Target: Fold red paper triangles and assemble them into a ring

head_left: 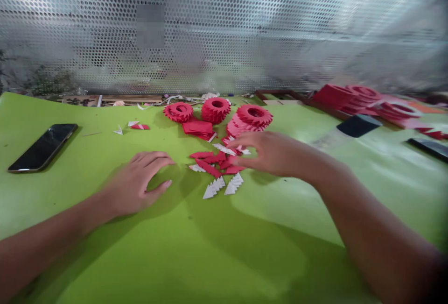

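Observation:
My left hand (142,182) rests on the green tabletop with its fingers loosely curved and the thumb apart; nothing is in it. Over the right side of a small pile of red folded paper pieces (210,164) is my right hand (262,152), its thumb and fingers apart. A white folded paper strip (224,149) lies at its fingertips; whether they touch cannot be made out. Two white zigzag paper strips (214,187) lie at the pile's near side. Behind the pile sit a red paper ring (178,111), a second red ring (216,109) and a red-and-pink ring stack (250,119).
A black phone (44,147) lies at the left. Small white and red paper pieces (140,126) lie behind my left hand. At the right are a dark-capped clear object (359,125), a stack of red paper pieces (345,98) and a dark flat object (429,149). A perforated metal sheet (224,28) stands behind.

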A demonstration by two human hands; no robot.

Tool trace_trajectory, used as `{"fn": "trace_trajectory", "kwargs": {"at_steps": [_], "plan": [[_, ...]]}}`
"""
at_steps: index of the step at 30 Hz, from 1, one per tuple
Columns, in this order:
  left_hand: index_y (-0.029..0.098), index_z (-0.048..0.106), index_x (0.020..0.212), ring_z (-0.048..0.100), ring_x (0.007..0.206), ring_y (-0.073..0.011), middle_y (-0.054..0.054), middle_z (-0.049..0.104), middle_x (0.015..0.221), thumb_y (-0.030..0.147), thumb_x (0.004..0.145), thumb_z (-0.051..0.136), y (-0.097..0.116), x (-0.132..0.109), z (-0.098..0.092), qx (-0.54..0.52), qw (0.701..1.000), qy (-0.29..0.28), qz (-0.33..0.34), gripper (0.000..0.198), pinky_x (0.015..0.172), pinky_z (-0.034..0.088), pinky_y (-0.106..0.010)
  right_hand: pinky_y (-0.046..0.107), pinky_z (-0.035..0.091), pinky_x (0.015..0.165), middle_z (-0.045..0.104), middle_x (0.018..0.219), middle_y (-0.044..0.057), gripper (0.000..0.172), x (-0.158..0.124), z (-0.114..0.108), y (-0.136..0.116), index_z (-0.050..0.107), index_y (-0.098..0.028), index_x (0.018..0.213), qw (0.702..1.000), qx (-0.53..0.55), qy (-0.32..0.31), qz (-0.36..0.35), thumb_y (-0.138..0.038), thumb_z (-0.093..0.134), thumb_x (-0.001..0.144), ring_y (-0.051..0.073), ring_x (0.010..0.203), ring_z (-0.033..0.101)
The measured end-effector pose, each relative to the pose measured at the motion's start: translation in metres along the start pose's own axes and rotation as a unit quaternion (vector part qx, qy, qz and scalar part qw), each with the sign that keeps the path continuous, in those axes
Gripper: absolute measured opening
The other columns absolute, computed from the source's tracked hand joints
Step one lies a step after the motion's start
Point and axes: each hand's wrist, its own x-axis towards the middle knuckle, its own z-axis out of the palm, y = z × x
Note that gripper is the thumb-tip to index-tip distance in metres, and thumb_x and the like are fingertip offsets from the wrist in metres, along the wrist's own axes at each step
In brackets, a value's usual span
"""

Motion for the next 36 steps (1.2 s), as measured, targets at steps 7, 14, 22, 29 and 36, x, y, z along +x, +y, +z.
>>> {"fn": "trace_trajectory", "kwargs": {"at_steps": [7, 14, 22, 29, 36], "plan": [[0.025, 0.06, 0.14, 0.061, 0.125, -0.0341, -0.011, 0.063, 0.141, 0.052, 0.105, 0.044, -0.005, -0.004, 0.003, 0.0, 1.0, 0.018, -0.001, 0.047, 0.107, 0.053, -0.061, 0.048, 0.052, 0.096, 0.073, 0.127, 0.012, 0.039, -0.007, 0.022, 0.008, 0.075, -0.022, 0.122, 0.995, 0.065, -0.058, -0.04, -0.037, 0.063, 0.089, 0.034, 0.113, 0.069], [0.026, 0.061, 0.139, 0.061, 0.124, -0.0326, -0.011, 0.065, 0.139, 0.05, 0.105, 0.043, -0.003, -0.004, 0.001, -0.002, 1.0, 0.013, -0.001, 0.045, 0.107, 0.053, -0.057, 0.044, 0.053, 0.086, 0.074, 0.116, 0.009, 0.03, -0.004, 0.022, 0.025, 0.077, -0.025, 0.102, 0.99, 0.119, -0.067, -0.024, -0.048, 0.062, 0.089, 0.031, 0.102, 0.07], [0.021, 0.061, 0.136, 0.063, 0.121, -0.0336, -0.014, 0.07, 0.13, 0.047, 0.104, 0.046, 0.005, -0.003, -0.003, -0.017, 1.0, 0.005, 0.018, 0.044, 0.106, 0.051, -0.059, 0.033, 0.049, 0.063, 0.076, 0.1, 0.007, 0.039, -0.001, 0.026, 0.0, 0.072, -0.024, 0.111, 0.965, 0.235, 0.108, -0.049, -0.057, 0.057, 0.097, 0.018, 0.07, 0.066], [0.025, 0.043, 0.149, 0.07, 0.103, -0.0275, -0.01, 0.073, 0.117, 0.051, 0.108, 0.04, 0.021, -0.011, -0.001, -0.196, 0.979, -0.048, -0.043, 0.049, 0.09, 0.057, -0.044, 0.033, 0.052, 0.079, 0.076, 0.108, 0.005, 0.019, 0.011, 0.045, -0.093, 0.07, -0.022, 0.114, 0.94, 0.246, 0.013, -0.236, -0.021, 0.058, 0.099, 0.02, 0.091, 0.069], [0.02, 0.063, 0.121, 0.055, 0.059, -0.0164, -0.002, 0.065, 0.076, 0.046, 0.107, 0.035, 0.017, -0.003, -0.003, -0.237, 0.964, -0.038, -0.113, 0.041, 0.052, 0.04, -0.026, 0.033, 0.055, 0.069, 0.078, 0.102, 0.009, 0.037, 0.027, 0.028, -0.052, 0.074, -0.019, 0.112, 0.948, 0.275, 0.045, -0.156, -0.051, 0.06, 0.098, 0.02, 0.08, 0.071]]}}
